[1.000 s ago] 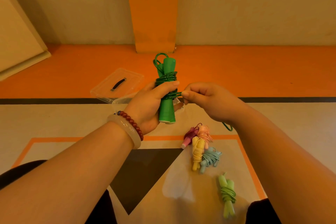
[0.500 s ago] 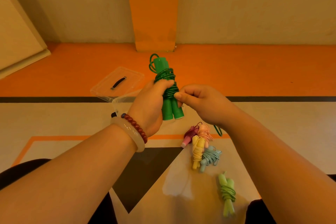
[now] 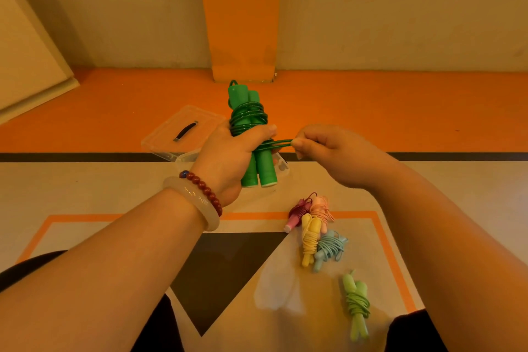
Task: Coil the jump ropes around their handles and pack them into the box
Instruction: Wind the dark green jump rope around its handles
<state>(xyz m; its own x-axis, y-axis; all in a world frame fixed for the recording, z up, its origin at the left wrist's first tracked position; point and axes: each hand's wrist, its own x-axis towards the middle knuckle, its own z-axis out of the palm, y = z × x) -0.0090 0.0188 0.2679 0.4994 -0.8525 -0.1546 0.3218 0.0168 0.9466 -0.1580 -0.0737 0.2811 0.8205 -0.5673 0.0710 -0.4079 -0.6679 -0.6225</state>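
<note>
My left hand (image 3: pixel 228 160) grips the two dark green handles (image 3: pixel 258 168) of a jump rope, held upright, with green cord (image 3: pixel 248 117) wound round their upper half. My right hand (image 3: pixel 328 151) pinches the loose end of that cord (image 3: pixel 281 143) and holds it taut out to the right. The clear plastic box (image 3: pixel 281 164) sits on the floor behind the handles, mostly hidden. Several coiled ropes lie on the floor below: a maroon and pink one (image 3: pixel 298 213), a peach one (image 3: pixel 323 208), a yellow one (image 3: pixel 309 240), a light blue one (image 3: pixel 328 248) and a light green one (image 3: pixel 355 303).
The box's clear lid (image 3: pixel 183 130) with a black handle lies on the orange floor strip to the left. An orange pillar (image 3: pixel 241 14) and the wall stand behind. My dark-clothed knees (image 3: pixel 411 334) show at the bottom edge.
My right hand has moved out to the right, pulling a stretch of green cord taut. The handles have turned slightly, showing both side by side.
</note>
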